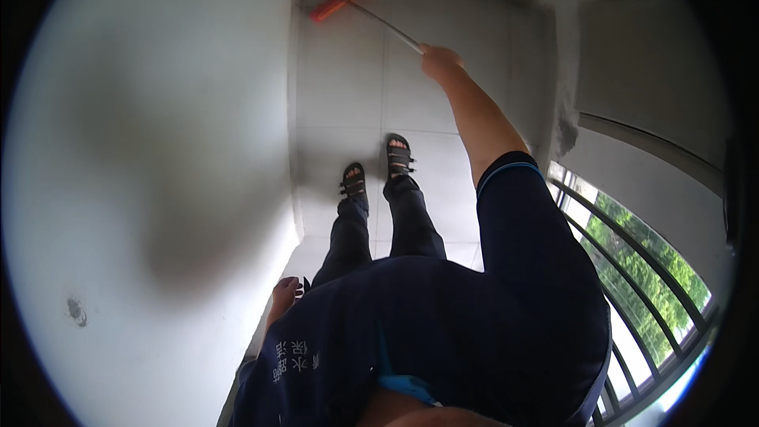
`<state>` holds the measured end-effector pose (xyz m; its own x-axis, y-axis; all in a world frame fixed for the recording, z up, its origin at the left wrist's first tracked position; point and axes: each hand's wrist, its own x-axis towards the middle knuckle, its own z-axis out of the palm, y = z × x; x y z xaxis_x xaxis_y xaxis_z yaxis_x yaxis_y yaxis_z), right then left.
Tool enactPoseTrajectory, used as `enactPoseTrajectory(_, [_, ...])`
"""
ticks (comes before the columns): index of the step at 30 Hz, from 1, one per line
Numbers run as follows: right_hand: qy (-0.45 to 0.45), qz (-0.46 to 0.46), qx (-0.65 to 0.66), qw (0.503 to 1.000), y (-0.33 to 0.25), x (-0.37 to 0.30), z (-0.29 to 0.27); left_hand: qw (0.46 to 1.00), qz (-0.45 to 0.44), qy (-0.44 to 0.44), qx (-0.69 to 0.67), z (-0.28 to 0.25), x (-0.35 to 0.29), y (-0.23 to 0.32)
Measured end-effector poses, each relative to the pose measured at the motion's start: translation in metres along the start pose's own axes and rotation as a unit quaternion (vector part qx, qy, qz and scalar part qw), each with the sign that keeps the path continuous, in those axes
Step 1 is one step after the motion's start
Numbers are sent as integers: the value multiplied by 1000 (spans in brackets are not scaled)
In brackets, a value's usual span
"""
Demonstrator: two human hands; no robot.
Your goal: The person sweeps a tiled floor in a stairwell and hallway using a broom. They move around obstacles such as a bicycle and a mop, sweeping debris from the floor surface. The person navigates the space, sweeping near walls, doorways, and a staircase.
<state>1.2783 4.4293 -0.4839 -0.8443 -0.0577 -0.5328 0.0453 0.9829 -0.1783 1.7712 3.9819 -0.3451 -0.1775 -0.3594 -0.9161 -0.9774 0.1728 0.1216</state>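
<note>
My right hand (441, 62) is closed round the pale metal handle of a red floor brush (341, 0), my arm stretched out ahead. The brush's long red head lies slantwise at the far left corner of the tiled floor, next to the wall; its bristles are too blurred to make out. Low on the left, my left hand (286, 294) hangs beside my hip, close to the white wall. Its fingers are curled, and a small dark shape shows by the fingertips. What that hand holds, if anything, cannot be made out.
A white wall (182, 111) with a chipped spot runs along my left. Pale floor tiles (340, 71) lie under my sandalled feet. On my right are a ledge and dark window bars (632, 269) with green foliage behind. Another wall closes off the far end.
</note>
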Motion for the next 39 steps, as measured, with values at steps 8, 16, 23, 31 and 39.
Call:
enactPoseTrajectory(8, [-189,183,18,965,190,-377,117,979,158,-83,99,39,36,90])
enactPoseTrajectory(16, [-314,368,-19,875,203,-647,84,975,176,-120,70,62,53,187])
enactPoseTrajectory(23, [-125,411,27,903,168,-623,23,967,203,-128,89,52,80,188])
enactPoseTrajectory(31, [-20,223,44,974,209,-364,31,978,160,-89,95,62,90,165])
enactPoseTrajectory(39, [11,130,-56,990,336,-80,-36,995,78,-61,28,158,24,178])
